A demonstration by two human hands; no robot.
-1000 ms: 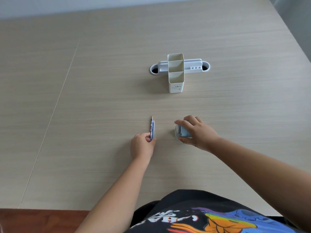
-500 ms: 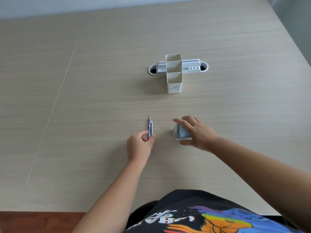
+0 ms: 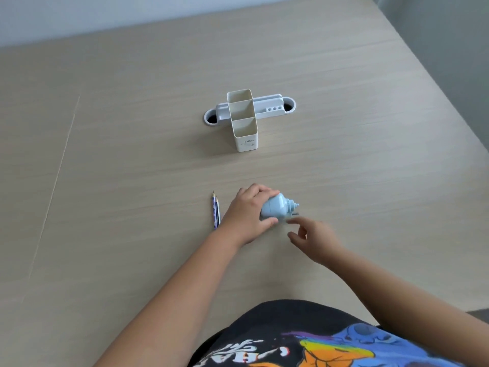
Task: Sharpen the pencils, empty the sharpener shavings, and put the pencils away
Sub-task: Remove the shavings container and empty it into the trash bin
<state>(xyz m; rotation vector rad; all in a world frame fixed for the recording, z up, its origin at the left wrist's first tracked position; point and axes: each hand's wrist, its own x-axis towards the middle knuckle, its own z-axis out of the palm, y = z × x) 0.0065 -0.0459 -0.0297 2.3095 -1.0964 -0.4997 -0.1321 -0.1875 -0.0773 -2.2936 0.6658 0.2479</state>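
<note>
Blue sharpener (image 3: 276, 207) is clasped in the left hand (image 3: 247, 217), its crank end turned right toward the loosely spread, empty right hand (image 3: 315, 241) just beside. Two pencils (image 3: 215, 211) are left on the counter (image 3: 105, 181), left of that grip.

head cam, looking fwd and down, table (image 3: 132, 181) close

L hand (image 3: 247, 215) curled in a grip, R hand (image 3: 316, 241) loose, fingers spread

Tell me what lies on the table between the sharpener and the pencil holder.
Nothing: in the head view the table is bare between the sharpener, gripped by the left hand, and the pencil holder.
</note>
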